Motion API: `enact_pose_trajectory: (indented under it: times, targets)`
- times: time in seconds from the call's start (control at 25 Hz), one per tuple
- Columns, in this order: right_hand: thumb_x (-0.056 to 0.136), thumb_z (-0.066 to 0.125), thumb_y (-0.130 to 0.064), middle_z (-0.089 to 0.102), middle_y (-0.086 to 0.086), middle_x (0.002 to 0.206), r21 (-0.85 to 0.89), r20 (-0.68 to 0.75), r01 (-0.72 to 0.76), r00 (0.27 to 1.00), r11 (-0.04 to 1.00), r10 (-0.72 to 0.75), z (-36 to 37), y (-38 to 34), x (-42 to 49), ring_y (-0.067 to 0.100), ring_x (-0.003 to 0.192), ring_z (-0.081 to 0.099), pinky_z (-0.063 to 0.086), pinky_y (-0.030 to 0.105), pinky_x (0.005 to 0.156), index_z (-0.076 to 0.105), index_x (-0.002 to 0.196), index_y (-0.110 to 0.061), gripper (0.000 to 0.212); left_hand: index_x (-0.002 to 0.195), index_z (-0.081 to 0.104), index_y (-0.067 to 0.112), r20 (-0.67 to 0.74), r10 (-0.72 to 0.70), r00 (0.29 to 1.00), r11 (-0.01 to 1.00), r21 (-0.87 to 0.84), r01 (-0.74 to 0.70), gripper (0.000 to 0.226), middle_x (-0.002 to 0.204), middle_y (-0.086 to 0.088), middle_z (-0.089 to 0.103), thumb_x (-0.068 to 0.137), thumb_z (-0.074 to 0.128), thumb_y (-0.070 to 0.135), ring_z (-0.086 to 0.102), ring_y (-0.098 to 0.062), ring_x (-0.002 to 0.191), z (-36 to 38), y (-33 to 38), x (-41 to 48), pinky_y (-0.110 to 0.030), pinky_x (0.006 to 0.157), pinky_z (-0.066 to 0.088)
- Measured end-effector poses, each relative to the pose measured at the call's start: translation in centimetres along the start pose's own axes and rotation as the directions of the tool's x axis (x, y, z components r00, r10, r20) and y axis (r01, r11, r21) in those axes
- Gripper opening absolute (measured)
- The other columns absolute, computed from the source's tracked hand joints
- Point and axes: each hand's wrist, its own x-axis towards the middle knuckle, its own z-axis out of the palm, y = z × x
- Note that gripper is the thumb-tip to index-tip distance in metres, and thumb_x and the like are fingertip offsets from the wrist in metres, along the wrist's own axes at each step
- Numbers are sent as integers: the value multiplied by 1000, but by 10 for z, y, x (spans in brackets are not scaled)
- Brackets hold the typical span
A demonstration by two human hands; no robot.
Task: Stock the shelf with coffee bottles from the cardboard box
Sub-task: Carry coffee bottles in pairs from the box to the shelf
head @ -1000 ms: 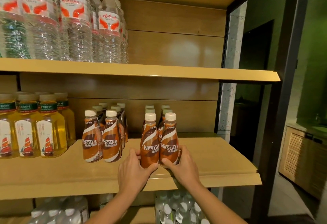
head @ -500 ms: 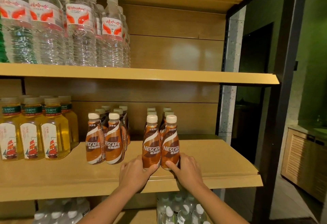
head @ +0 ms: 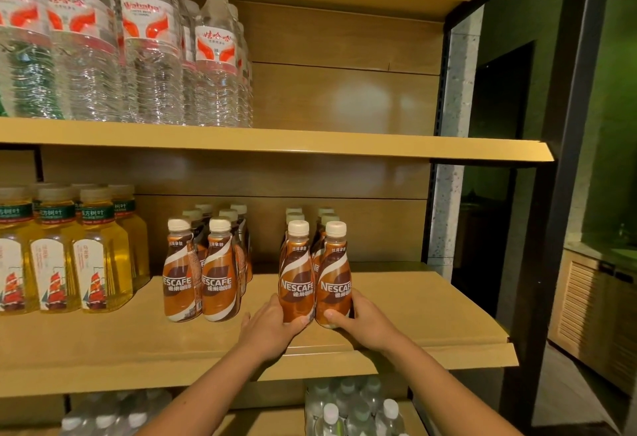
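Two hands — left hand (head: 272, 327), right hand (head: 362, 323) — grip two coffee bottles (head: 315, 273) upright on shelf (head: 431, 301).

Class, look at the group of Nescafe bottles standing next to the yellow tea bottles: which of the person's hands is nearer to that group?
Left. The left hand lies just right of that group, gripping the neighbouring front bottle; the right hand is farther right, on the next bottle.

rear coffee bottles (head: 293, 211) perhaps mostly hidden

Hands (head: 315, 323) around 2 shelved coffee bottles (head: 314, 277)
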Motion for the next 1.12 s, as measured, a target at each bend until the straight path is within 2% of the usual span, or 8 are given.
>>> enact_pose_trajectory:
  times: [0.12, 0.28, 0.36, 0.52, 0.64, 0.8, 1.0, 1.12]
  targets:
    - [61, 51, -77, 56, -10, 130, 11, 8, 7, 1000, 1000, -7, 2, 5, 5, 16, 123, 51, 36, 49, 109, 38, 133, -33, 85, 135, 30, 23, -6, -11, 1000, 999, -30, 11, 62, 141, 3, 46, 86, 49, 56, 42, -21, 131, -2, 3, 0, -49, 115, 20]
    - [81, 54, -60, 54, -6, 134, -55, -3, 21, 1000, 998, -21, 1, 0, 7, 18, 126, 49, 30, 50, 111, 37, 134, -29, 63, 135, 28, 21, 6, -26, 1000, 999, -33, 27, 61, 142, 2, 45, 88, 48, 53, 40, -22, 133, -4, 7, 3, -49, 116, 15]
    - [86, 53, -55, 54, -5, 135, -73, -12, 26, 1000, 997, -27, 1, 1, 10, 19, 126, 48, 29, 50, 112, 37, 134, -28, 58, 136, 28, 21, 41, -32, 999, 998, -56, 34, 62, 143, 1, 44, 88, 47, 54, 39, -23, 133, -4, 4, 7, -50, 116, 16]
    - [88, 51, -52, 52, -4, 136, -123, -45, 16, 999, 992, -21, 3, 0, 17, 19, 128, 46, 27, 49, 113, 35, 136, -25, 57, 138, 27, 23, 130, -29, 991, 992, -118, 45, 67, 145, -1, 42, 85, 49, 57, 39, -24, 133, -8, -5, 21, -53, 114, 22]
    - [90, 50, -51, 52, -5, 137, -133, -52, 13, 998, 991, -20, 4, 0, 23, 19, 129, 45, 25, 49, 114, 36, 136, -25, 55, 139, 27, 23, 140, -26, 990, 998, -58, 34, 64, 145, 0, 40, 87, 47, 55, 38, -24, 134, -11, -4, 26, -50, 115, 20]
    - [90, 50, -50, 51, -4, 137, -134, -55, -9, 998, 991, 1, 4, -2, 31, 19, 129, 45, 25, 47, 114, 36, 135, -24, 54, 139, 29, 21, 136, -35, 990, 994, -101, 49, 66, 141, -3, 45, 86, 52, 52, 44, -24, 127, -13, -4, 33, -42, 108, 36]
    - [90, 51, -49, 51, -4, 137, -116, -33, -29, 999, 993, 25, 3, -3, 35, 19, 129, 44, 27, 49, 113, 36, 135, -25, 54, 141, 26, 21, 158, -23, 987, 988, -147, 46, 67, 143, -3, 43, 87, 54, 49, 43, -24, 128, -14, -4, 35, -42, 109, 35]
    - [89, 52, -50, 50, -2, 139, -120, -46, -41, 998, 992, 35, 3, -6, 32, 20, 131, 43, 26, 48, 114, 34, 137, -22, 58, 144, 18, 21, 144, -17, 989, 981, -188, 45, 77, 145, -3, 41, 85, 58, 47, 42, -24, 130, -15, -1, 32, -43, 109, 35]
